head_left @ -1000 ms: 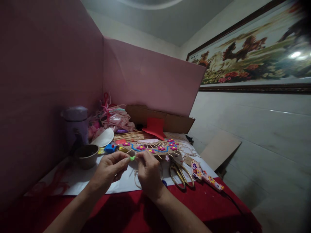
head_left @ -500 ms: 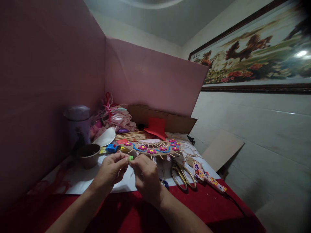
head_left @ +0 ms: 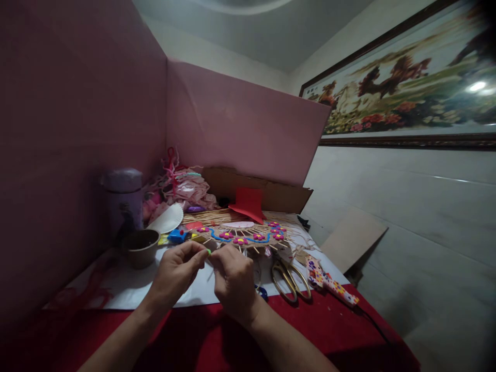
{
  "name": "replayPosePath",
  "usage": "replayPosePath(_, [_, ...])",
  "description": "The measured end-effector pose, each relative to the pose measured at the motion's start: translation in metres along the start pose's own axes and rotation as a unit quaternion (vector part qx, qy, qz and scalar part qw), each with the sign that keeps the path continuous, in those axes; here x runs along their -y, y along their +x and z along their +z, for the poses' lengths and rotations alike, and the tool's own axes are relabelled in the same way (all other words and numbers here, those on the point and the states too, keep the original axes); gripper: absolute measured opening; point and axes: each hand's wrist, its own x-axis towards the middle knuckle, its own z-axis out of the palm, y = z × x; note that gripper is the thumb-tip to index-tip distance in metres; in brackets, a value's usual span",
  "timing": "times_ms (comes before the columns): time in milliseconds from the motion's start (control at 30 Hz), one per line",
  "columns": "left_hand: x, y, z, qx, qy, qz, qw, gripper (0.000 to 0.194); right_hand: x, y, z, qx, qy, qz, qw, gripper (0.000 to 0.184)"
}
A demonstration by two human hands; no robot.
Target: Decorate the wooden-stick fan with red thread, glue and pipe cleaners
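Observation:
A small piece of bright green clay-like material [head_left: 208, 252] shows between the fingertips of both hands. My left hand [head_left: 180, 266] pinches it from the left, thumb against forefinger. From the other side my right hand [head_left: 234, 279] is closed, its fingertips meeting the green piece; whatever else lies inside its fingers is hidden. Just beyond the hands lies a fan-shaped craft piece [head_left: 248, 238] of thin sticks, decorated with pink flowers with yellow centres and a wavy blue line.
Gold-handled scissors [head_left: 290, 281] and a flower-patterned glue gun [head_left: 331, 284] with a cord lie at right. A brown pot [head_left: 141, 248], a blue packet [head_left: 177, 236] and a lidded purple cup [head_left: 124, 201] stand left. Red paper [head_left: 248, 204] and sticks [head_left: 205, 217] lie behind.
Less of the green piece shows between my fingertips, and the fingers have drawn slightly closer over it. The table items stay in place; the view has shifted a little.

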Motion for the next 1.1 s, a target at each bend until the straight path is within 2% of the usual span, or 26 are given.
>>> replayPosePath(100, [0.002, 0.001, -0.003, -0.013, 0.059, 0.074, 0.995, 0.022, 0.000, 0.000, 0.001, -0.018, 0.011, 0.007, 1.000, 0.016])
replayPosePath(167, [0.003, 0.002, -0.005, -0.011, 0.080, 0.101, 0.992, 0.020, -0.001, 0.000, 0.002, -0.025, 0.013, 0.008, 1.000, 0.017])
replayPosePath(233, [0.003, 0.003, -0.007, 0.013, 0.066, 0.081, 0.995, 0.021, -0.003, 0.000, 0.003, -0.027, 0.015, 0.005, 1.000, 0.017])
replayPosePath(333, [0.002, 0.006, -0.009, 0.053, 0.007, 0.001, 0.999, 0.028, -0.007, 0.000, 0.004, -0.014, 0.025, -0.019, 0.999, 0.017])
replayPosePath(467, [0.002, 0.007, -0.007, 0.056, -0.050, -0.087, 0.993, 0.039, -0.012, 0.002, 0.005, -0.004, 0.024, -0.025, 0.999, 0.018])
replayPosePath(700, [0.004, 0.005, -0.005, 0.055, -0.054, -0.090, 0.993, 0.033, -0.013, 0.002, 0.006, -0.008, 0.015, -0.021, 1.000, 0.019])
replayPosePath(900, [0.007, 0.007, -0.006, 0.042, 0.018, -0.008, 0.999, 0.018, -0.013, 0.001, 0.007, 0.015, -0.022, -0.040, 0.999, 0.022])
replayPosePath(1100, [0.007, 0.007, -0.004, 0.110, 0.001, -0.106, 0.988, 0.034, -0.012, 0.002, 0.007, -0.003, -0.012, -0.072, 0.997, 0.019])
